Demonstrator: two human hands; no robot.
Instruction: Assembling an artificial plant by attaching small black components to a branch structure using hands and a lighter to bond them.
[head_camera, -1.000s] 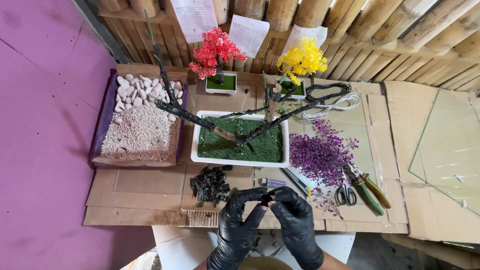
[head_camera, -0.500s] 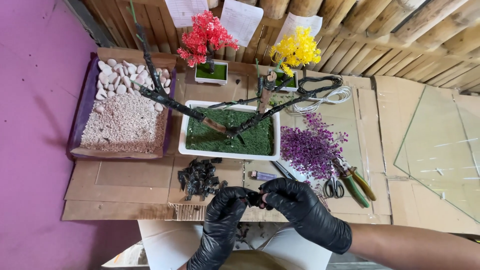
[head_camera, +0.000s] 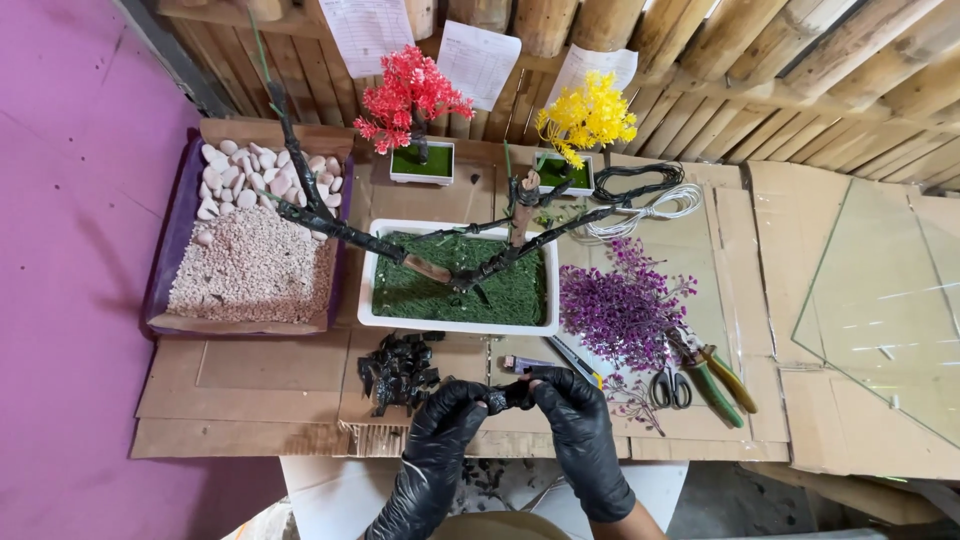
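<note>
Both gloved hands meet just below the white planter (head_camera: 458, 322), at near edge of cardboard. Left hand (head_camera: 440, 425) & right hand (head_camera: 575, 420) pinch one small dark piece (head_camera: 508, 397) between fingertips, long axis approx left-right, equally near both. Pile of dark bits (head_camera: 398, 368) below-left of planter, closer to left hand. Counts: 2 small flower pots, 1 purple bunch (head_camera: 618, 310), 1 scissors (head_camera: 670, 388).

left hand (head_camera: 435, 450): glossy black glove | right hand (head_camera: 580, 435): same glove, forearm bare
</note>
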